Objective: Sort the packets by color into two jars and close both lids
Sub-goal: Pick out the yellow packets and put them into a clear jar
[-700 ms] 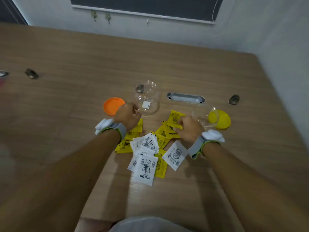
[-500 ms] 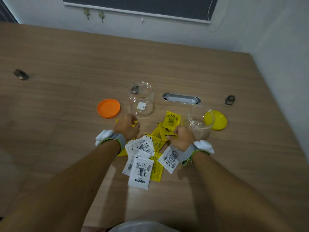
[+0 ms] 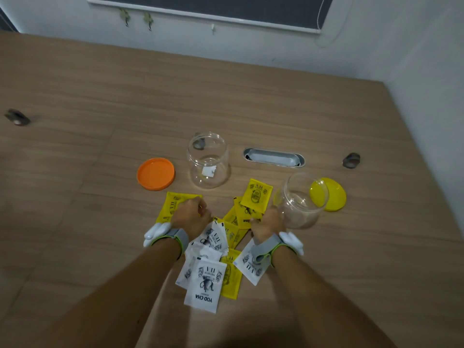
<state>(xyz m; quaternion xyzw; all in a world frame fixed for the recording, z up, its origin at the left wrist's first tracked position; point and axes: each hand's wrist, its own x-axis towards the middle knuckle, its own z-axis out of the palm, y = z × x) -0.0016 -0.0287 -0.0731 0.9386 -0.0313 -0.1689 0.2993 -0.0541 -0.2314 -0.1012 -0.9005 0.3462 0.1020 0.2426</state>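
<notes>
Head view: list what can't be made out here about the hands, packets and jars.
- Left hand: fingers curl away from the camera over a yellow packet; whether they grip it is hidden.
- Right hand: its own back hides any grip on the yellow packets.
- Packet pile: overlaps and forearms prevent a count.
- Left jar: label too small to read.

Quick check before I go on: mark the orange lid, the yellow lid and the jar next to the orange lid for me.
orange lid (image 3: pixel 155 173): head view, centre of its inner face.
yellow lid (image 3: pixel 334 194): head view, bare part right of the other jar.
jar next to the orange lid (image 3: pixel 208 169): head view, clear front wall.
</notes>
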